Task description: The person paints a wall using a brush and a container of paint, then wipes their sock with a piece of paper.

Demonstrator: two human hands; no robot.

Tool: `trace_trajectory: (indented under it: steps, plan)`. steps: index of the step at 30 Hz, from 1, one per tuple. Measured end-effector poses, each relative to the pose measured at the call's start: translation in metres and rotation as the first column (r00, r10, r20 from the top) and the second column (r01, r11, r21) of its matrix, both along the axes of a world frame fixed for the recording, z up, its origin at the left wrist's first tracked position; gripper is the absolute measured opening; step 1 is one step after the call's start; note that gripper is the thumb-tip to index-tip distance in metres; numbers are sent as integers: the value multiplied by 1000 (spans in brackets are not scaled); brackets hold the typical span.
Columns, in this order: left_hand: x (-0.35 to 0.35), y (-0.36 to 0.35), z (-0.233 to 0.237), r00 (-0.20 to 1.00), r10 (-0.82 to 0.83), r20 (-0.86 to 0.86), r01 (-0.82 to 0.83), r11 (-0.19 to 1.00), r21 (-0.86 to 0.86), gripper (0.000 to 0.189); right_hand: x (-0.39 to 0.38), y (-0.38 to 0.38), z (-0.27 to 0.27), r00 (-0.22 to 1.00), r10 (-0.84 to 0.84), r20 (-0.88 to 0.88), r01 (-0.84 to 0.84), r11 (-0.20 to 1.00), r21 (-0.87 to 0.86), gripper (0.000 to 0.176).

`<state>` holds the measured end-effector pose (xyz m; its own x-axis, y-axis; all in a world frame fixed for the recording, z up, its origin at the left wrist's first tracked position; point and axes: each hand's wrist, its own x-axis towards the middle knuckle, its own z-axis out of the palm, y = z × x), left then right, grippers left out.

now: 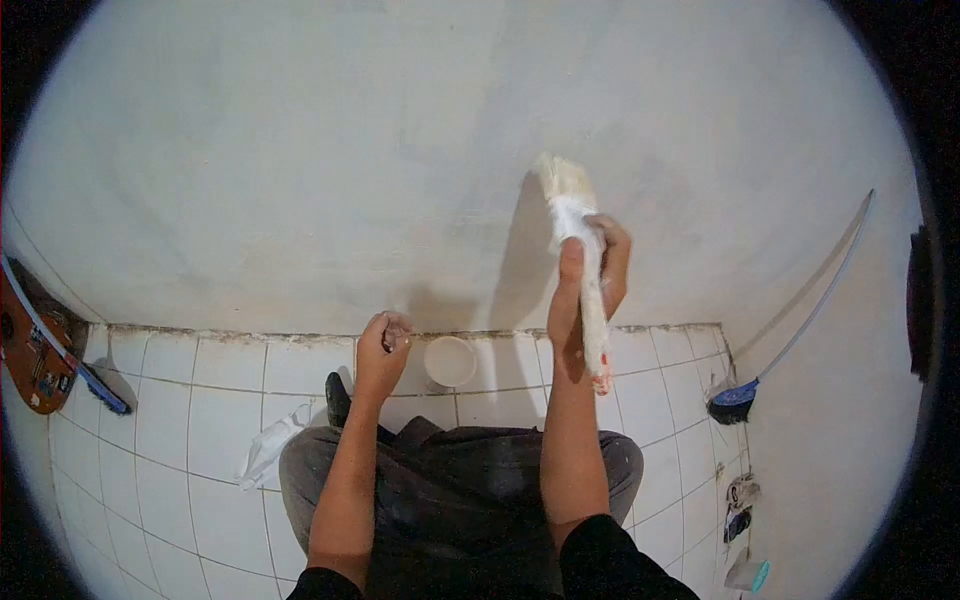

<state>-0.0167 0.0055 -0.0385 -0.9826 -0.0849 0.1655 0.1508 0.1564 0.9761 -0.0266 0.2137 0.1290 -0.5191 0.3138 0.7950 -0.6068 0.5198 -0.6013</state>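
A paintbrush with pale bristles and a paint-smeared white handle is in my right hand. My fingers wrap round it below the bristles, and the bristles point up toward the pale wall. The reddish tip of the handle hangs over my forearm. My left hand is closed in front of the wall's base, its fingers curled; whatever it may hold is too small to make out. Just right of that hand, a round whitish container stands on the tiled floor.
At the far left are a brown guitar-like body and a blue brush with a long handle. A blue broom leans at the right wall. A white bag lies left of my knee; small items lie at lower right.
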Motion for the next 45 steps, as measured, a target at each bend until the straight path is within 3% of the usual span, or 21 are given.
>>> trace_trajectory:
  steps: [1,5,7,13,15,19,22,23,25,30,32,35,40,43,45]
  plan:
    - [-1,0,-2,1000,-5,-1,5,1000,1,17,-2,-1,15,996,-23,-86,24,1000,19,38]
    - [-6,-1,-15,998,-11,-62,10,1000,-17,17,-11,-5,48,997,-2,-80,3,1000,22,37]
    - [-6,-2,-15,997,-5,-76,4,1000,-11,16,-21,-1,45,995,-63,-76,75,984,163,34]
    - [1,0,-1,998,-7,-66,7,1000,6,15,-17,-2,3,985,-119,124,97,981,170,32]
    - [1,-1,2,999,-14,-41,11,998,-70,15,-8,-4,-3,948,-174,266,131,977,171,35]
    - [0,0,-4,998,-16,-62,16,1000,-2,15,6,-4,-4,926,-158,342,95,976,194,34]
    - [-1,-3,1,1000,-23,-7,22,998,-66,16,16,-1,6,925,-115,363,68,988,139,37]
    - [-1,-2,0,1000,-13,-17,12,999,-47,16,16,-2,12,925,-112,363,64,988,142,37]
    - [-1,0,-4,1000,-10,-21,10,1000,-28,16,20,-7,33,991,-24,135,13,996,86,37]
    - [-2,1,-6,998,0,-60,-4,998,-67,17,8,-18,68,994,103,32,-104,994,26,38]
    - [-2,-1,-3,999,-13,-48,10,998,-61,16,-2,-17,58,993,6,117,-22,990,138,34]
    - [0,-1,2,999,-21,-42,19,999,-45,14,-1,-16,34,961,-51,273,5,986,165,40]
    - [1,1,3,999,-25,-27,24,1000,-8,11,8,-12,5,888,-110,447,22,980,199,37]
    - [0,0,4,998,-5,-56,5,1000,-8,12,15,-6,0,889,-28,456,-43,989,144,36]
    - [0,-2,2,998,-39,-53,41,999,36,13,16,-5,5,874,-77,479,-18,981,192,35]
